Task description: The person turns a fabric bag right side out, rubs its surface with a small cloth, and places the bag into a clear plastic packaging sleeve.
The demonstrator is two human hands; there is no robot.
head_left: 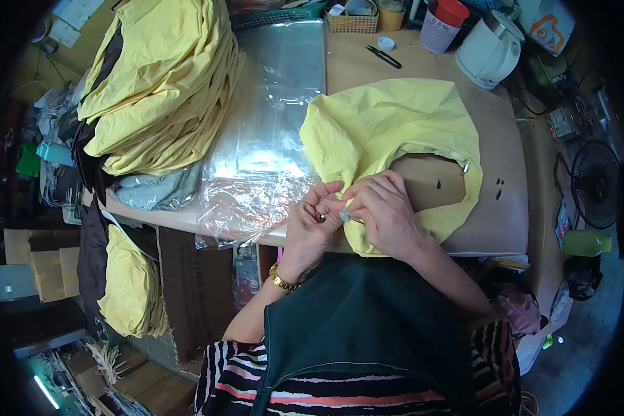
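Here, our left hand (310,225) and right hand (388,216) pinch the yellow cloth (409,104) at its near-left edge; its bulk spreads forward and rightward, our right hand lying farther over it.

Two bare hands meet fingertip to fingertip in front of the body, both arms bent inward.
The left hand (310,227) comes in from the left with its palm side partly turned up, the fingers curled and the thumb reaching across toward the other hand; its index finger sits above the thumb. The right hand (388,211) comes in from the right, back of the hand up, knuckles bent and fingertips drawn together in a pinch that points toward the left thumb. The left forearm (253,308) slants up and inward to its wrist (288,267), and the right forearm (457,283) slants up and inward too, its skin bare. Where the fingertips come together, the exact contact is partly hidden.
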